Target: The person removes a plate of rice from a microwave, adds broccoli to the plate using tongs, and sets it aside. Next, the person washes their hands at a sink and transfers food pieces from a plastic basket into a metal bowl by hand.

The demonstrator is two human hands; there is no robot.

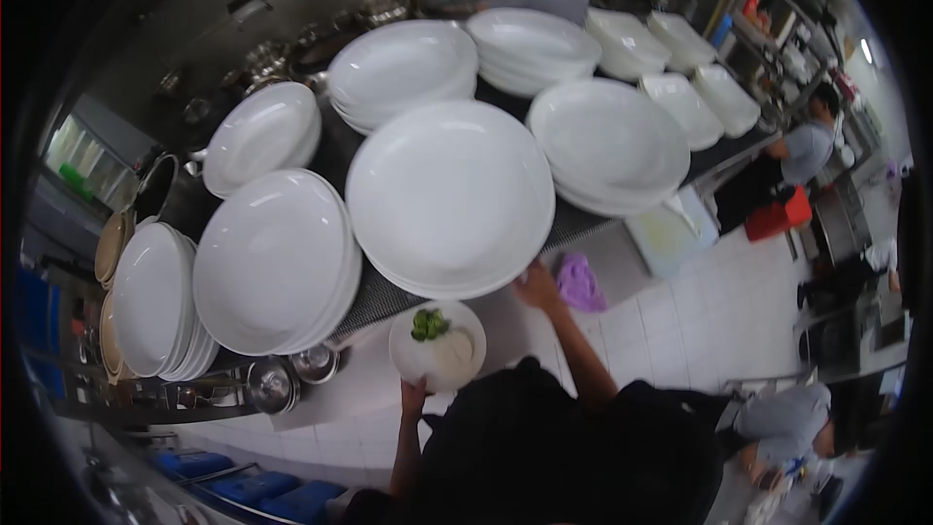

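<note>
White plate stacks point(450, 196) partly hide the counter point(627, 277) near purple cloth point(580, 284).

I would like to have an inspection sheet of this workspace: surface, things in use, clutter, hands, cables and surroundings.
Surface: dark shelf bearing stacked large white plates; pale counter below.
Job's things: small white plate carrying green vegetables and pale food, type unclear.
Clutter: crumpled purple item, cutting board and metal bowls.
Hands: left hand grips the small white plate's rim; right hand is at the front stack's edge, contact unclear.
Cables: nothing seen.
Surroundings: other people in grey tops, red container, blue bins.
</note>
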